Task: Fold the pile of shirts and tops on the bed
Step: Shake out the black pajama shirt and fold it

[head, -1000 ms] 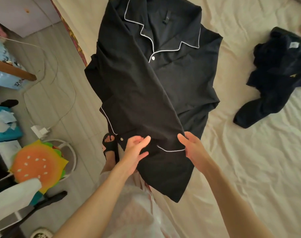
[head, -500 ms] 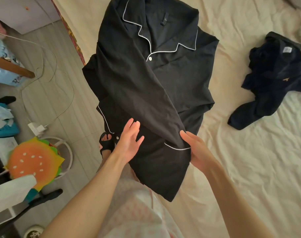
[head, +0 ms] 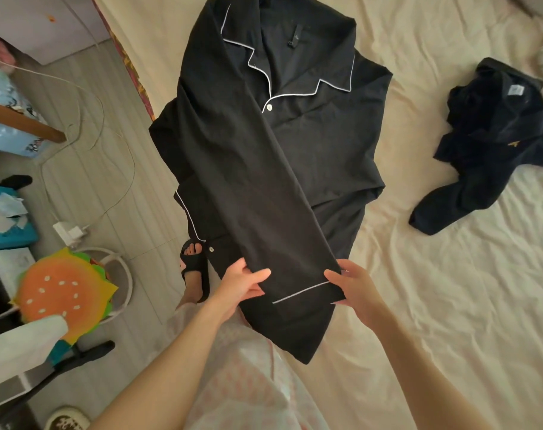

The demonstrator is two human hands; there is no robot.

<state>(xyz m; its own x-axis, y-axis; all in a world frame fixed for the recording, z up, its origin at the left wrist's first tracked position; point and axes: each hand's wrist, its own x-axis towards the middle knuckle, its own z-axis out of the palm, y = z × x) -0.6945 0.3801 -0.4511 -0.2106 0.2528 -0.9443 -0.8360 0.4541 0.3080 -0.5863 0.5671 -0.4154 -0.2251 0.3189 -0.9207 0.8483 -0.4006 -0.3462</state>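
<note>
A black shirt with white piping [head: 279, 156] lies collar-up on the cream bed [head: 450, 290], its hem hanging over the bed's edge. One long sleeve is folded diagonally across the front, ending at a white-trimmed cuff [head: 301, 293]. My left hand [head: 242, 287] pinches the left side of that cuff, thumb on top. My right hand [head: 354, 287] grips the cuff's right corner. A crumpled dark navy top [head: 493, 144] lies further right on the sheet.
Left of the bed is a tiled floor with a white charger and cable [head: 68, 231], a burger-shaped cushion [head: 62, 293] on a stool, and a wooden table leg [head: 22, 122]. My sandalled foot [head: 192, 262] stands by the bed's edge.
My left hand went from open and flat over the sleeve to pinching the cuff. My right hand shifted to the cuff's corner, and the sleeve end now lies straighter.
</note>
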